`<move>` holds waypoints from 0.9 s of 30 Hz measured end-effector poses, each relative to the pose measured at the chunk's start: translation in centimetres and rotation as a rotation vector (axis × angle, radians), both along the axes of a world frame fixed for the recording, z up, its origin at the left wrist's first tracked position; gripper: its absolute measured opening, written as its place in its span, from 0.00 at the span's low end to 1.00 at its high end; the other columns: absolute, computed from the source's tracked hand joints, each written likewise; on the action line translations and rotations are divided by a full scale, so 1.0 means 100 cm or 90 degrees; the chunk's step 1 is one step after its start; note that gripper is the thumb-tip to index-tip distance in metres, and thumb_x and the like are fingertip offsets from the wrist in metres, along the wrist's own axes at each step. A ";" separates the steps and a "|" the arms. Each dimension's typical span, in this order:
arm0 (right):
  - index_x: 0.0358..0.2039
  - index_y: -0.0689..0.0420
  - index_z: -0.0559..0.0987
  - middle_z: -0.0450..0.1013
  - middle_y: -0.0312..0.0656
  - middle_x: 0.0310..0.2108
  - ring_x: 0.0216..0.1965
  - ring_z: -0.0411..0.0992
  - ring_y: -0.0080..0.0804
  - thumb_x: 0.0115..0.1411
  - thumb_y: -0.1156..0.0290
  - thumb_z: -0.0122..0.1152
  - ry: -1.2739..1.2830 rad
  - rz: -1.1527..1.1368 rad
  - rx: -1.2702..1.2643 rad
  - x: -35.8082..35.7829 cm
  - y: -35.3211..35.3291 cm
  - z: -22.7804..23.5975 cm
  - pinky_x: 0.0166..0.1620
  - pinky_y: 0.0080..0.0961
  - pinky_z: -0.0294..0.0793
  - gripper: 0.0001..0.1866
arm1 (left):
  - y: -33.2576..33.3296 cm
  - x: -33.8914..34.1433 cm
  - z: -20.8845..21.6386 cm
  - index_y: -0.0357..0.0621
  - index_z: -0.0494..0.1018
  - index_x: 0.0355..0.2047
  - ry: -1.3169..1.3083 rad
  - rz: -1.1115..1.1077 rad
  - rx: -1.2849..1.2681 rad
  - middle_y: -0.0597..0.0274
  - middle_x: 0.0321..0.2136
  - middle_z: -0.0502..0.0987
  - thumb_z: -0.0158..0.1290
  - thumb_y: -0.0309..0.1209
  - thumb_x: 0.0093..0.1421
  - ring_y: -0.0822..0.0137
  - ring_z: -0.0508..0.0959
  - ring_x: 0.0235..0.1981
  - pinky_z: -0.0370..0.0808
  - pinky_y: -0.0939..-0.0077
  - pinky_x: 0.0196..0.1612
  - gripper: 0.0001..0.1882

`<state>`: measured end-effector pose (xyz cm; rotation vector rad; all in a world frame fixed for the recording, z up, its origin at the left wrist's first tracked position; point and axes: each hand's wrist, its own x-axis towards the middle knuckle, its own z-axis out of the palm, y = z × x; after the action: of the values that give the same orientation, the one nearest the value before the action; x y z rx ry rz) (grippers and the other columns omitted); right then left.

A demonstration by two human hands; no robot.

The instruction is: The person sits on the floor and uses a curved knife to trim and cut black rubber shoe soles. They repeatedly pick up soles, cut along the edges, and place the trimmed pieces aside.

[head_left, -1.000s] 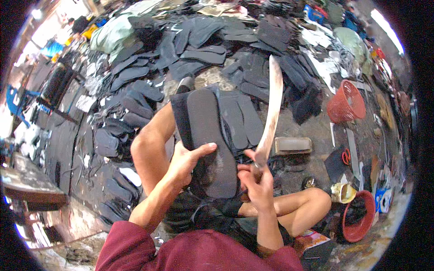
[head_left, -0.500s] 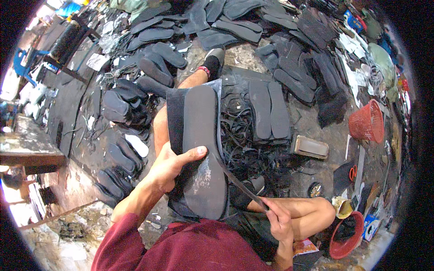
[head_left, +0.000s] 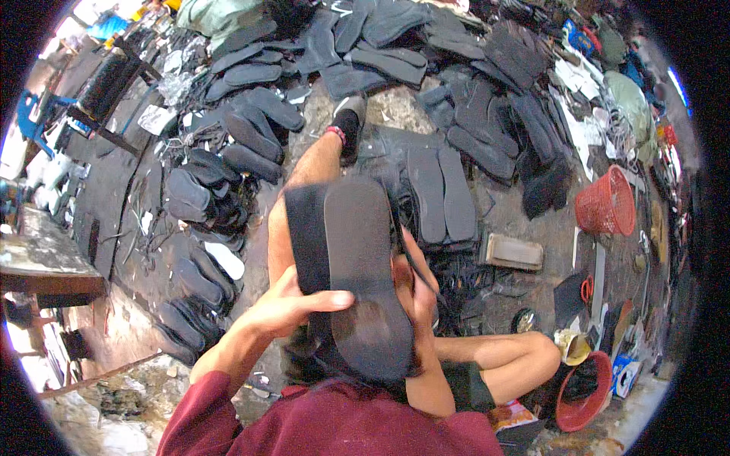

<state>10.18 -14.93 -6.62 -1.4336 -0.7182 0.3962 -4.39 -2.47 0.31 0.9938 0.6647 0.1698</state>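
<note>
A dark grey shoe sole [head_left: 361, 251], lying lengthwise on a larger black sheet [head_left: 308, 235], is held up in front of me. My left hand [head_left: 289, 304] grips it from the left, thumb flat across the sole's middle and fingers underneath. Against the sole's right edge, my right hand [head_left: 417, 292] is closed, its fingers bent and partly blurred. A thin dark strip [head_left: 427, 280] runs beside those fingers. What lies inside the right hand is hidden.
A pair of soles [head_left: 441, 194] lies ahead, near a pale block [head_left: 513, 251]. Stacked soles [head_left: 194, 194] stand left. At right are a red basket [head_left: 606, 201], red-handled scissors [head_left: 586, 288] and a red tub [head_left: 563, 414]. My bent leg [head_left: 494, 357] is at right.
My right hand has come up and left from the far end of the dark strip to the sole's right edge. The sole and sheet have shifted slightly lower and right.
</note>
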 end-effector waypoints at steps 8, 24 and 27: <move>0.58 0.61 0.73 0.71 0.47 0.39 0.38 0.68 0.38 0.62 0.84 0.53 -0.197 0.109 -0.174 -0.033 -0.065 -0.011 0.46 0.29 0.69 0.23 | 0.019 -0.012 0.018 0.41 0.74 0.50 0.115 0.092 -0.195 0.58 0.40 0.81 0.67 0.38 0.54 0.60 0.81 0.39 0.79 0.60 0.45 0.26; 0.57 0.49 0.76 0.71 0.44 0.27 0.25 0.73 0.44 0.60 0.74 0.60 -0.285 0.334 -0.360 0.060 -0.058 0.053 0.29 0.39 0.74 0.22 | 0.027 -0.007 0.002 0.37 0.70 0.54 0.212 -0.028 -0.039 0.57 0.43 0.79 0.71 0.34 0.51 0.63 0.79 0.44 0.76 0.66 0.50 0.33; 0.61 0.58 0.67 0.74 0.47 0.24 0.25 0.75 0.48 0.63 0.68 0.57 -0.274 0.393 -0.394 0.082 -0.025 0.078 0.28 0.42 0.70 0.26 | 0.031 -0.002 0.009 0.35 0.73 0.51 0.238 -0.082 -0.009 0.57 0.42 0.81 0.72 0.36 0.51 0.65 0.80 0.43 0.76 0.68 0.50 0.31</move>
<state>18.39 -17.44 1.19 -1.8859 -1.4913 0.8526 -4.62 0.62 1.21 1.0614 0.9365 -0.1389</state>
